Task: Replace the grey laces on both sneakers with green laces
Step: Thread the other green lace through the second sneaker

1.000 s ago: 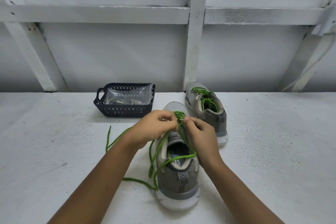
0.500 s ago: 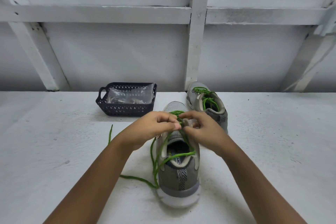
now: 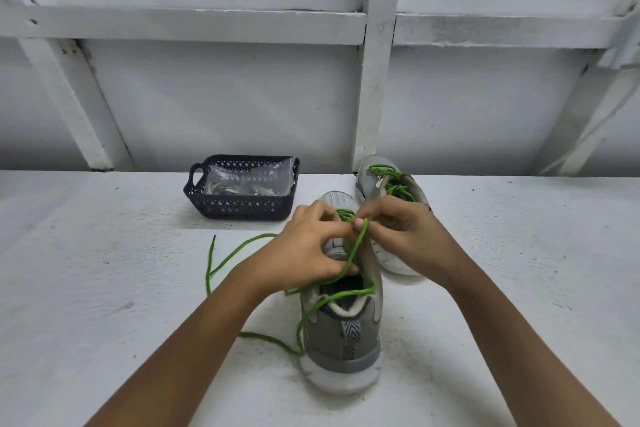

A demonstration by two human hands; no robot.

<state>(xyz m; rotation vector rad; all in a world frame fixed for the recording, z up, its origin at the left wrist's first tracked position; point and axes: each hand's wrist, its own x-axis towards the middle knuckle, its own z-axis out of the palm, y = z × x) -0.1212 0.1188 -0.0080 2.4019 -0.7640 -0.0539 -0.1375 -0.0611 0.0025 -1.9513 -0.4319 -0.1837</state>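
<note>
Green cord lace rises from the near grey mesh sneaker, which stands heel toward the person at the middle of the white table. Left hand: fingers curled, pinching the lace over the tongue. Right hand: thumb and forefinger pinching the same strand higher up. Loose ends trail left on the table. Second grey sneaker, green-laced, stands just behind, to the right. Dark perforated plastic basket holding a clear bag sits behind, to the left.
</note>
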